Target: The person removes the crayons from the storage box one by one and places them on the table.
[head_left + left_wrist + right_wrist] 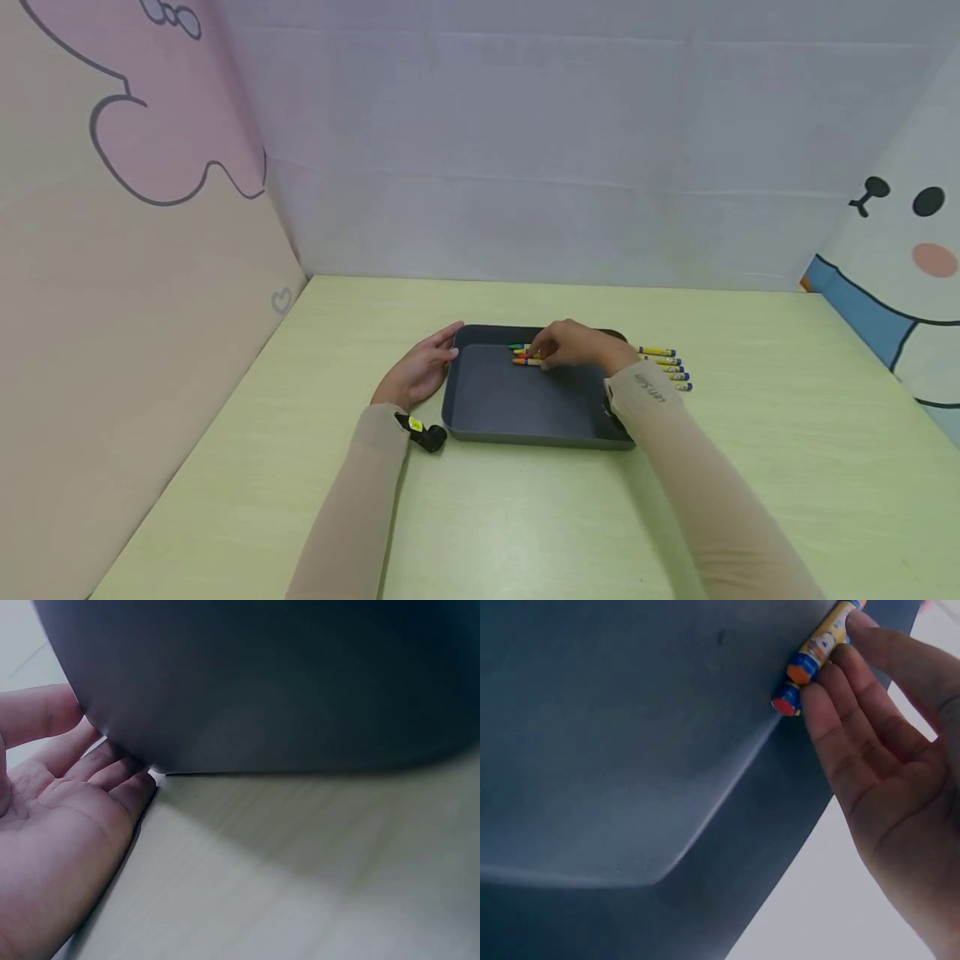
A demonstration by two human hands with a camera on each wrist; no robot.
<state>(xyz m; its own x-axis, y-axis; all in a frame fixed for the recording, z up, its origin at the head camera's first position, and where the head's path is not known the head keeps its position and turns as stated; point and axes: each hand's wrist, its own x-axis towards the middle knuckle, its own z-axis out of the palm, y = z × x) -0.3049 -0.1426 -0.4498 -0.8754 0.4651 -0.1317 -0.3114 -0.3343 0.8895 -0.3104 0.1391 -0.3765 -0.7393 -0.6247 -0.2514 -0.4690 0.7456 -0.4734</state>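
1. Crayons (pixel 526 354) are the business here: a small bunch lies inside the dark tray (pixel 525 408), up near its far wall, and the right hand (pixel 573 344) is right on them.
2. Right grip: fingers lie fairly straight along the crayons (pixel 810 667), fingertips touching the paper wrappers, not curled round any, so likely nudging them into line against the wall.
3. Left hand (pixel 416 375) sits flat on the bench (pixel 480 517), fingers relaxed and pressed against the tray's outer left wall (pixel 225 697), apparently to stop the tray sliding.
4. Left grip holds nothing; it only braces.
5. Outside the tray, a row of loose crayons (pixel 667 368) lies on the bench just beside the tray's right side, laid parallel within easy reach of the right hand.
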